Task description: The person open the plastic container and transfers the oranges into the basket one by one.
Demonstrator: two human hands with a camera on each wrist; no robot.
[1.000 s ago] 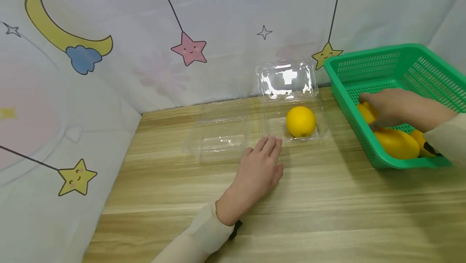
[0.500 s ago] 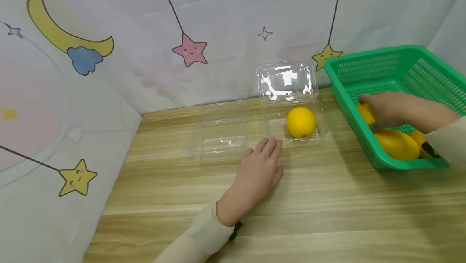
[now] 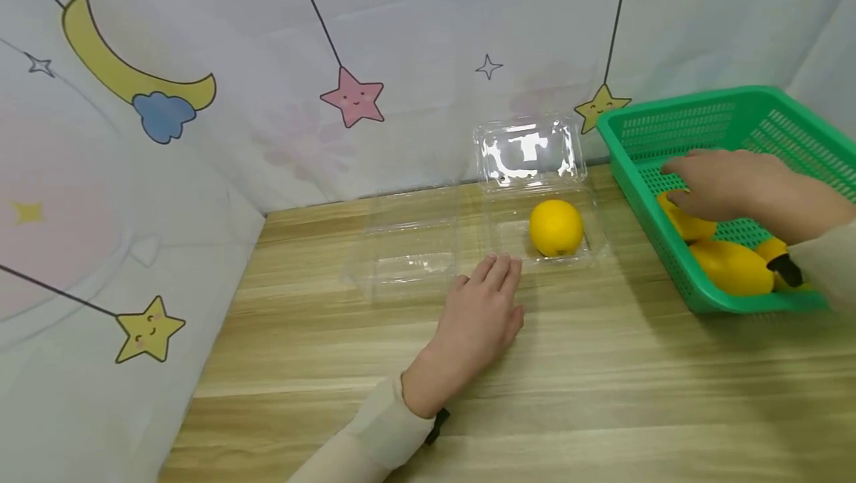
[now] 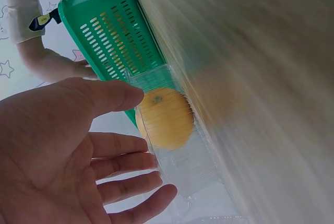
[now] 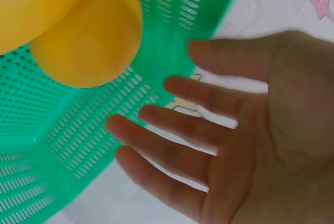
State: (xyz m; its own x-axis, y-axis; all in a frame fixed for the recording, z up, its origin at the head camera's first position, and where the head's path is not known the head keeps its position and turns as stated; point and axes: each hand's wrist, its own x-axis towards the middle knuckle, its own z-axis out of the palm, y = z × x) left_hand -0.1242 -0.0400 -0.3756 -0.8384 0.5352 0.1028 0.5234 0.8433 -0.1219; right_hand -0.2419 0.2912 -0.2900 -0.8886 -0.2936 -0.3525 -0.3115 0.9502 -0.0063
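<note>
A round orange [image 3: 556, 227] sits in a clear plastic clamshell box [image 3: 528, 152], whose lid stands open against the back wall. My left hand [image 3: 476, 319] has its fingers extended, with the fingertips at the near edge of this box. Over the green basket [image 3: 652, 234] my right hand [image 3: 742, 182] hovers with spread fingers, holding nothing. Just below it lies a yellow-orange fruit [image 3: 692, 224], partly hidden by the hand in the head view. A longer yellow fruit like a mango [image 3: 732, 267] lies nearer the basket's front. The right wrist view shows the palm and fingers apart from the fruit [image 5: 91, 36].
To the left of the orange's box, a second clear plastic box [image 3: 411, 264] lies open on the wooden table [image 3: 321, 364]. More yellow fruit [image 3: 772, 249] shows at the basket's front right, partly covered by the sleeve. A printed cloth [image 3: 414, 15] hangs behind the table.
My right hand has let go of the fruit in the basket and risen slightly, its fingers now apart from it. The left hand keeps its place while the head view shifts slightly.
</note>
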